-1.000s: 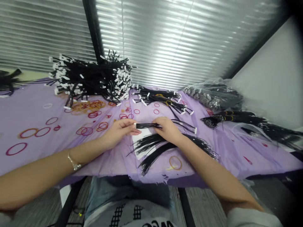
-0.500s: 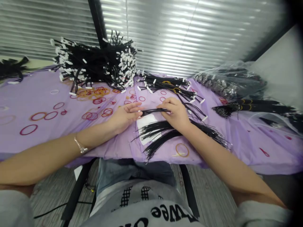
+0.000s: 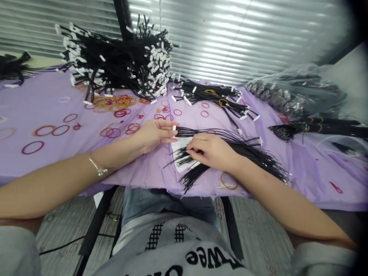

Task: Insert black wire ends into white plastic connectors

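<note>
My left hand (image 3: 156, 134) pinches the white connector (image 3: 174, 129) of a wire harness between thumb and fingertips. The black wires (image 3: 195, 131) of that harness fan out to the right, past another white connector (image 3: 260, 141) at their far end. My right hand (image 3: 214, 151) is closed at the thumb and forefinger over the loose black wires (image 3: 181, 153), pinching at their ends; the exact strand is too fine to make out. Below it lies a second bunch of loose wires (image 3: 192, 178). Under the wire ends, a white sheet (image 3: 184, 165) is partly covered.
A large heap of black harnesses with white connectors (image 3: 115, 57) stands at the back left. Tied harnesses (image 3: 212, 96) lie behind my hands. Rubber bands (image 3: 120, 101) are scattered on the purple cloth (image 3: 17, 115). Bagged wires (image 3: 299, 92) and banded bundles (image 3: 327, 126) are at right.
My right hand has let the harness wires go and moved down toward me to the loose wire ends. The harness wires now spread out. My left hand keeps the connector; the view has shifted slightly.
</note>
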A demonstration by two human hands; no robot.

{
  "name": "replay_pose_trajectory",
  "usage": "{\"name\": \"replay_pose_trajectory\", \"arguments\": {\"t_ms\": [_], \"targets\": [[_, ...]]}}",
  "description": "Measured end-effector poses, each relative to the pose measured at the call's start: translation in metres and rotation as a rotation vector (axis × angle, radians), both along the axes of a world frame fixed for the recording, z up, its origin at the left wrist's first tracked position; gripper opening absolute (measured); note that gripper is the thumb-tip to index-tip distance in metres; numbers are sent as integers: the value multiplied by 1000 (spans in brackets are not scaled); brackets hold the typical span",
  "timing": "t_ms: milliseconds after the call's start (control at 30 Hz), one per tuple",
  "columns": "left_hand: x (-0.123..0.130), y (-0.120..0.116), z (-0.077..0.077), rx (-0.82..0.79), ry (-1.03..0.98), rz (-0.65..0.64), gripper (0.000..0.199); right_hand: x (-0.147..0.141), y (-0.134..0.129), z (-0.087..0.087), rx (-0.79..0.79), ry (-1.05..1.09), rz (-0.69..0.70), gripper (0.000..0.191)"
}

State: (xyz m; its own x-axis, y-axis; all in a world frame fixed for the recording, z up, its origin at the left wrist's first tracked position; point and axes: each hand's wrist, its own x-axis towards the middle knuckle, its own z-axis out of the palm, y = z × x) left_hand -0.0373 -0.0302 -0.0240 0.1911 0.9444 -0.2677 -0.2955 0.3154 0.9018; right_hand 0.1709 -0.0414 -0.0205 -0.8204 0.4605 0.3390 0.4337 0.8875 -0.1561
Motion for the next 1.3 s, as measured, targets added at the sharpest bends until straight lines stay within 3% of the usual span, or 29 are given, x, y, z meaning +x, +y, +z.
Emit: {"name": "replay_pose_trajectory", "arguments": {"t_ms": [100, 267, 433, 600, 700, 767, 867, 967, 1167, 1300], "targets": [[-2, 1, -1, 55, 26, 26, 22, 3, 6, 3, -31, -36, -43, 16], [-2, -2, -1, 123, 41, 59, 16, 8, 11, 11, -177, -57, 44, 16], [5, -10, 16, 205, 111, 32, 18, 11, 18, 8, -231, -74, 35, 16], [14, 1, 30, 209, 55, -56, 18, 10, 16, 5, -344, -50, -34, 6], [20, 10, 22, 251, 35, -27, 20, 7, 15, 2, -403, -45, -93, 2], [24, 16, 13, 201, 21, 11, 18, 7, 16, 1, -411, -44, -48, 5], [27, 23, -1, 134, 19, 48, 15, 9, 15, -1, -347, -28, 9, 8], [22, 27, -5, 130, 56, -1, 17, 10, 13, 0, -298, -15, -54, 5], [-1, 35, -2, 486, 343, -6, 27, 5, 11, 2, -408, 57, -62, 9], [-5, 38, -6, 499, 388, -5, 31, 3, 10, 0, -417, 145, -52, 8]]}}
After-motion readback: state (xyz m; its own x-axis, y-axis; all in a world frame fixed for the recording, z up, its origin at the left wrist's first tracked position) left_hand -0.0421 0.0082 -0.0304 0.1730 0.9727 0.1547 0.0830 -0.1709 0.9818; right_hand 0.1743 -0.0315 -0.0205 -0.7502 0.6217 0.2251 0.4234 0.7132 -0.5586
